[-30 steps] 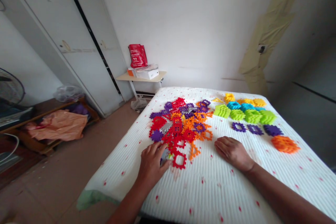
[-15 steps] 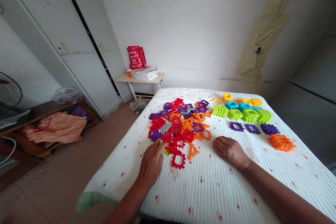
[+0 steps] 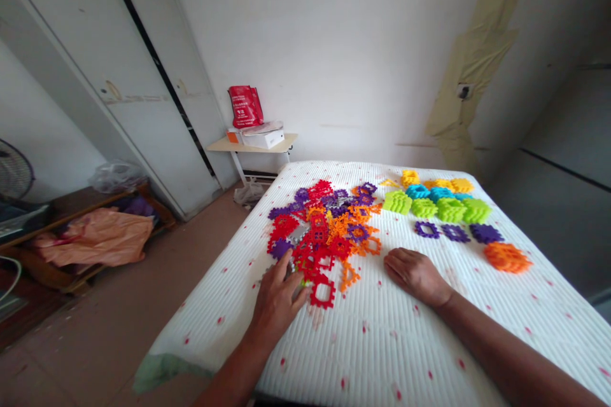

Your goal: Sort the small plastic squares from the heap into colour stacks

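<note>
A loose heap of toothed plastic building tiles [image 3: 319,234], in red, purple, orange and grey, lies on the white quilted cover [image 3: 363,343]. At the heap's near left edge is my left hand [image 3: 274,299], its thumb and forefinger apart. The fingertips are among the tiles, next to a purple tile [image 3: 280,249] and a red square frame tile [image 3: 323,293]; a green tile shows partly by the thumb. My right hand [image 3: 416,275] rests on the cover to the right of the heap, fingers curled together, with no tile showing in it.
Sorted tiles stand at the right: yellow, blue, green stacks [image 3: 450,210], purple tiles [image 3: 458,233] and an orange stack [image 3: 508,257]. Behind the bed, a small table [image 3: 252,145] carries a red bag [image 3: 245,106] and a white box [image 3: 263,136]. A wardrobe [image 3: 143,76] stands left.
My left hand has spread its thumb and forefinger wider at the heap's edge, and a grey tile now shows near its fingertips. My right hand stays put. The view has shifted slightly.
</note>
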`<state>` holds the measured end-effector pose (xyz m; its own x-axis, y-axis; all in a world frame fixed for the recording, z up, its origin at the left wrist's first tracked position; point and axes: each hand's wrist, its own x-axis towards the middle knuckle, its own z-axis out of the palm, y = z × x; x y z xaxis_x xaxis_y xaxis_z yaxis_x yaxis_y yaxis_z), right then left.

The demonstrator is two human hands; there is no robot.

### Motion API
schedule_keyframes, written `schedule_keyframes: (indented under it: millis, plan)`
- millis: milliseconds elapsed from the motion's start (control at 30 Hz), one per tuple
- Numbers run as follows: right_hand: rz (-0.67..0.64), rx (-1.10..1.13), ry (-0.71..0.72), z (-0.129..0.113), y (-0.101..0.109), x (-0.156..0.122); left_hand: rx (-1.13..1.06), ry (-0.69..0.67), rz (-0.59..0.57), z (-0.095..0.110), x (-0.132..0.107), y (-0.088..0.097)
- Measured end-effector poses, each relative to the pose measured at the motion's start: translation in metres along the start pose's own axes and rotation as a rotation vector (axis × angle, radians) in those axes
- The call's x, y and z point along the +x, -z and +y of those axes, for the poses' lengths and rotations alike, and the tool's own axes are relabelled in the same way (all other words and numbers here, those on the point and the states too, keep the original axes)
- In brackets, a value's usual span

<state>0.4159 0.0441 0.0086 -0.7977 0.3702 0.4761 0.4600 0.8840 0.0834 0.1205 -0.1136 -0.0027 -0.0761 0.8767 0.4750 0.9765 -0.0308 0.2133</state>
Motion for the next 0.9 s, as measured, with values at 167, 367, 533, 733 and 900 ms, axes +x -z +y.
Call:
schedule_keyframes:
  millis: [167, 367, 533, 733, 900]
  plan:
    - [-0.015, -0.006, -0.005, -0.001, -0.001, 0.0, 0.064, -0.023, -0.009, 0.005, 0.005, 0.0]
    - [-0.005, 0.006, -0.008, -0.001, 0.0, 0.001, 0.225, -0.133, 0.063, 0.007, 0.007, 0.001]
    - [-0.009, 0.019, -0.006, 0.001, -0.003, -0.001, 0.216, -0.186, 0.244, 0.006, 0.007, 0.001]
    - [-0.007, 0.018, -0.008, 0.001, -0.005, -0.001, 0.174, -0.157, 0.272, 0.007, 0.014, 0.002]
    - [-0.009, 0.021, -0.012, 0.002, -0.006, -0.001, 0.031, -0.072, 0.28, 0.006, 0.028, -0.002]
